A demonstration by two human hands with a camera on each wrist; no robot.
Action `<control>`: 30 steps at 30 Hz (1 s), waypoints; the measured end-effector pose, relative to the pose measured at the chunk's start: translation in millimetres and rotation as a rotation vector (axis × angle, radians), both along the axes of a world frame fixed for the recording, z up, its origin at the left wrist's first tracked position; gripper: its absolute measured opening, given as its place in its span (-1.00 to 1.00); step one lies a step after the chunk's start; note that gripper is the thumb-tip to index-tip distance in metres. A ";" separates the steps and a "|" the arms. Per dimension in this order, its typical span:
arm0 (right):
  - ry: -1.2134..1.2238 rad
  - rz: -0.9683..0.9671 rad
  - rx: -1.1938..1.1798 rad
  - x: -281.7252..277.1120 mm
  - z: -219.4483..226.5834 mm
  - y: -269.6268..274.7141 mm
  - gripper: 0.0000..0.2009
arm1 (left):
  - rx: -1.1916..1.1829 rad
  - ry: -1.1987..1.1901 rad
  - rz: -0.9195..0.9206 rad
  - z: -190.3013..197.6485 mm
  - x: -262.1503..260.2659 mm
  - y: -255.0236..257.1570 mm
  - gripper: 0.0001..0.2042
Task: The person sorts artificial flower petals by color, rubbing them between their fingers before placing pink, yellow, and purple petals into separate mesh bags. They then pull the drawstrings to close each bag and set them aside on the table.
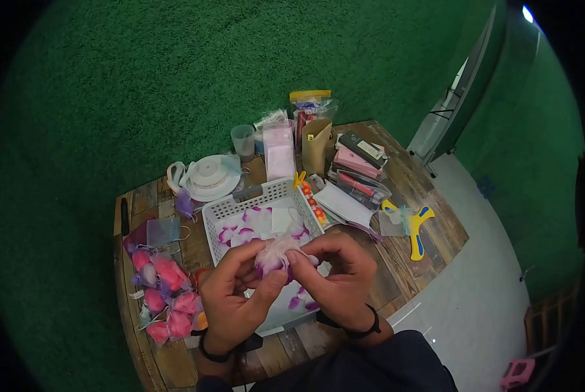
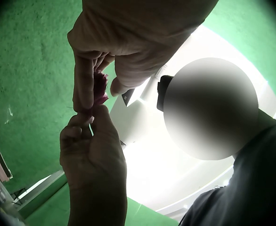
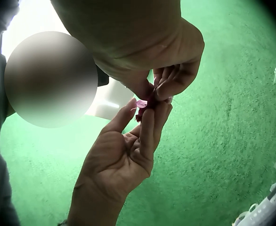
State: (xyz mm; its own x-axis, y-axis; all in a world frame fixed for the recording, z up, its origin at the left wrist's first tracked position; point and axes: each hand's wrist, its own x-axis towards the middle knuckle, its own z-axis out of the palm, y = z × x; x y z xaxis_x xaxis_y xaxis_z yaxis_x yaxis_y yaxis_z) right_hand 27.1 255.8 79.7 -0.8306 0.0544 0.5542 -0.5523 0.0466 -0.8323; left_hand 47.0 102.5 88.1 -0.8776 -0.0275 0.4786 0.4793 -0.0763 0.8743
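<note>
Above the basket in the head view, both hands hold a small gathered bundle (image 1: 274, 256), gauzy white on top with purple petal edges below. My left hand (image 1: 243, 297) supports it from the left, thumb and fingers around its lower part. From the right, my right hand (image 1: 338, 277) pinches its side between thumb and fingers. In the right wrist view the petal bundle (image 3: 146, 106) looks magenta, with the right fingertips closed on it above the left fingers. Loose white-and-purple petals (image 1: 243, 235) lie in the white plastic basket (image 1: 217, 225), along with a small white card (image 1: 281, 221).
Pink-filled sheer bags (image 1: 170, 273) are heaped at the left. Behind the basket stand a ribbon roll (image 1: 209, 176), a translucent cup (image 1: 243, 142) and a brown paper pouch (image 1: 316, 147). Packets (image 1: 358, 163) and a yellow-and-blue three-armed piece (image 1: 417, 236) lie to the right on the wooden table (image 1: 439, 228).
</note>
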 end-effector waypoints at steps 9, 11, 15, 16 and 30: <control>-0.145 0.086 -0.142 3.4 4.0 -2.6 -0.71 | 0.002 -0.080 0.082 0.5 0.7 -4.2 -0.77; -0.138 0.092 -0.154 3.4 1.0 -1.6 -0.70 | -0.001 -0.071 0.065 1.4 2.3 -3.9 -0.77; 0.010 0.010 -0.160 2.0 -7.4 -3.2 -0.71 | 0.010 -0.063 0.068 -3.5 0.4 -1.1 -0.77; 0.103 -0.034 -0.165 1.5 -8.8 -3.8 -0.72 | 0.011 -0.064 0.069 -3.9 0.3 -1.4 -0.77; 0.460 -0.301 0.255 -8.2 -4.6 -7.3 -0.78 | 0.022 -0.024 -0.038 -3.6 1.5 1.4 -0.67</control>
